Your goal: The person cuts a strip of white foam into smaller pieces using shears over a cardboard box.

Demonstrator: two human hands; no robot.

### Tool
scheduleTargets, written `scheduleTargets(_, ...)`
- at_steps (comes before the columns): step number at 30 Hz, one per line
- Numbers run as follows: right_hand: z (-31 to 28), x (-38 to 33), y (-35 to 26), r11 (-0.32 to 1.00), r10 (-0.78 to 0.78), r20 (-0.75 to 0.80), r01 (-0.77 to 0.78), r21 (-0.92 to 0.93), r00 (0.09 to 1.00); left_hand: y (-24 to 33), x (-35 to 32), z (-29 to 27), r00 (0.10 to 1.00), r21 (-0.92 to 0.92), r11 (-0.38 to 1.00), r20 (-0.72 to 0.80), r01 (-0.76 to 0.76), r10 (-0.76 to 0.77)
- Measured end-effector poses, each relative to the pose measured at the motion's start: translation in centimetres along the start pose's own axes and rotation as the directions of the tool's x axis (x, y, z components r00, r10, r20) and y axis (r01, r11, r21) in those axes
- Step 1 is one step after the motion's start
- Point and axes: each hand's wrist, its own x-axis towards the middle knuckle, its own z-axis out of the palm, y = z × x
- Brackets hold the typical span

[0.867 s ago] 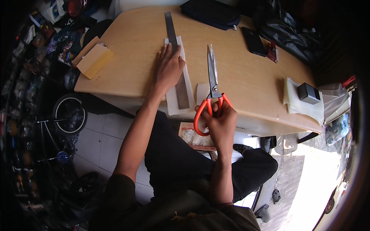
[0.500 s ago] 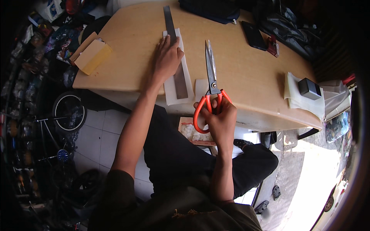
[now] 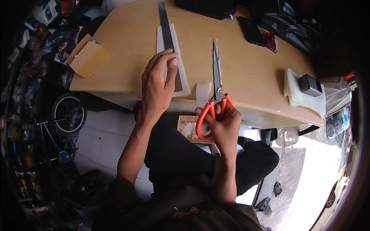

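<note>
Here our left hand (image 3: pixel 156 86) is flattening a metal ruler (image 3: pixel 168 38) on white sheet (image 3: pixel 182 73); right hand (image 3: pixel 223 125) is gripping orange-handled scissors (image 3: pixel 215 96), blades nearly closed.

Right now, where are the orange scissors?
In the head view, the scissors are in the right hand at the table's near edge, blades lying closed on the wood, right of the left hand and ruler.

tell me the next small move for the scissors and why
Probably slide the scissors left toward the white sheet: the right hand holds them with blades closed beside it, while the left hand pins the ruler along the sheet.
</note>
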Motion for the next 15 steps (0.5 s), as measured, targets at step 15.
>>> scheduleTargets(15, -6.0, -7.3, 7.5, 0.995, 0.102, -0.004, -0.102, -0.004, 0.995, 4.6, -13.6, 4.7, 0.609, -0.564, 0.234, 0.706, 0.792, -0.361)
